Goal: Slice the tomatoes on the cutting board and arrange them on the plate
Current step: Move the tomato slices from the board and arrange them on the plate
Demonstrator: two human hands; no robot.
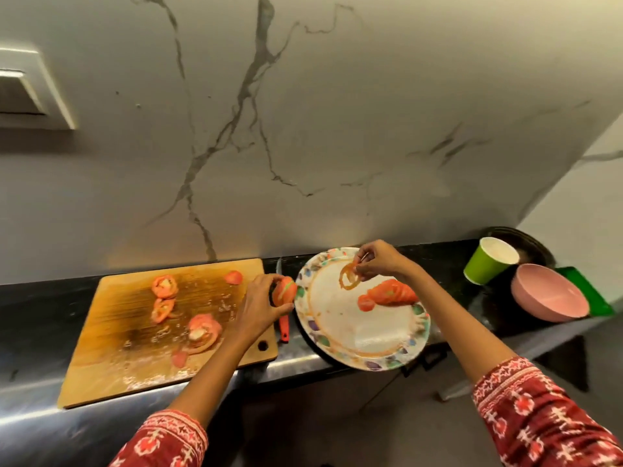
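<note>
Right hand (379, 261) pinches a tomato ring (349, 275) over the plate (357, 345); left hand (261, 303) grips slices (285, 291).

Both forearms are bare below the elbow. Each sleeve, the left sleeve (168, 439) at lower left of the frame and the right sleeve (546, 412) at lower right, is red cloth printed with white and coral motifs, patterned bands edging the cuffs.

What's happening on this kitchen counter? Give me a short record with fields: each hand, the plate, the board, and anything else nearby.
left hand: holds a stack of tomato slices beside the plate
right hand: pinches a thin tomato ring over the plate
plate: floral rim, a row of slices on it
cutting board: wet, several tomato pieces left
knife: red handle, between board and plate
nearby: green cup, pink bowl
</note>
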